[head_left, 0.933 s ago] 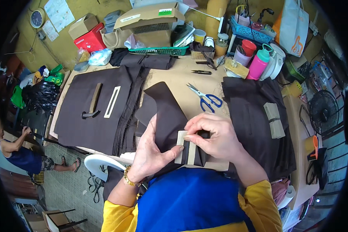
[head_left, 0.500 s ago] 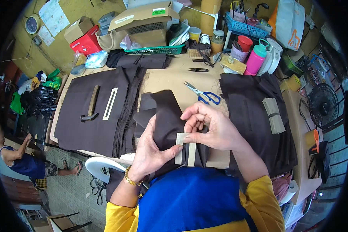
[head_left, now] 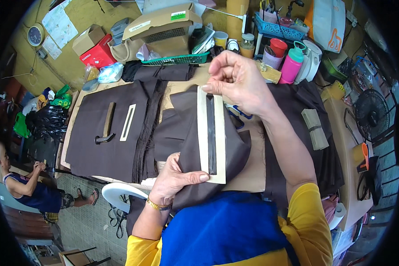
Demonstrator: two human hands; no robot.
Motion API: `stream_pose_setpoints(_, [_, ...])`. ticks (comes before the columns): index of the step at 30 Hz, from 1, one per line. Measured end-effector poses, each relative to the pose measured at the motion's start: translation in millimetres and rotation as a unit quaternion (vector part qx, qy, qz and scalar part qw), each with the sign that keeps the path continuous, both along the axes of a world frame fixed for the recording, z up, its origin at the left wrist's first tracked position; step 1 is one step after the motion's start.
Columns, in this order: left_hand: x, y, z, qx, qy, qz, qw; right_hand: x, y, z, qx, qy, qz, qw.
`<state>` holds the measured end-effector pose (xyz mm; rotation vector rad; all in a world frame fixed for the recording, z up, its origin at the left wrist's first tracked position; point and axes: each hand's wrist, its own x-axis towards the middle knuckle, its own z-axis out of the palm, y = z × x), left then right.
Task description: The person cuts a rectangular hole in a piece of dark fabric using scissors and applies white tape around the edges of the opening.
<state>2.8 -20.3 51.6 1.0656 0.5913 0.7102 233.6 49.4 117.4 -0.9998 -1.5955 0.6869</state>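
Note:
A dark brown fabric piece (head_left: 186,119) is held up in front of me. On it lies a long cream rectangular frame strip (head_left: 218,133) with a narrow dark slot down its middle. My left hand (head_left: 175,181) grips the lower end of the strip and cloth, thumb on top. At the upper end my right hand (head_left: 237,82) pinches the strip's top edge between thumb and fingers. Behind the cloth, blue-handled scissors (head_left: 239,116) show only in part.
To the left, a dark fabric stack (head_left: 88,150) carries a hammer (head_left: 107,124) and a cream slotted template (head_left: 127,123). More dark fabric (head_left: 292,128) on the right bears a tied cream bundle (head_left: 314,128). A pink bottle (head_left: 292,66) stands behind it. A person (head_left: 31,186) stands at far left.
The cream strip, earlier folded short between my hands, is now stretched out lengthwise with the cloth. My right hand has moved up and away from my left, covering part of the scissors.

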Motion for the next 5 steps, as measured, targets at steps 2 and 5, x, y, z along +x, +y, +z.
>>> stream_pose_setpoints(2, [2.4,3.3,4.4,-0.005,-0.009,0.042,0.999,-6.3,6.0,-4.0,0.138,-0.113,-0.084,0.98])
stream_pose_setpoints(5, [4.5,12.1,7.9,0.003,0.01,0.096,0.995,-5.4,-18.9,-9.4,0.173,-0.187,-0.04,0.966])
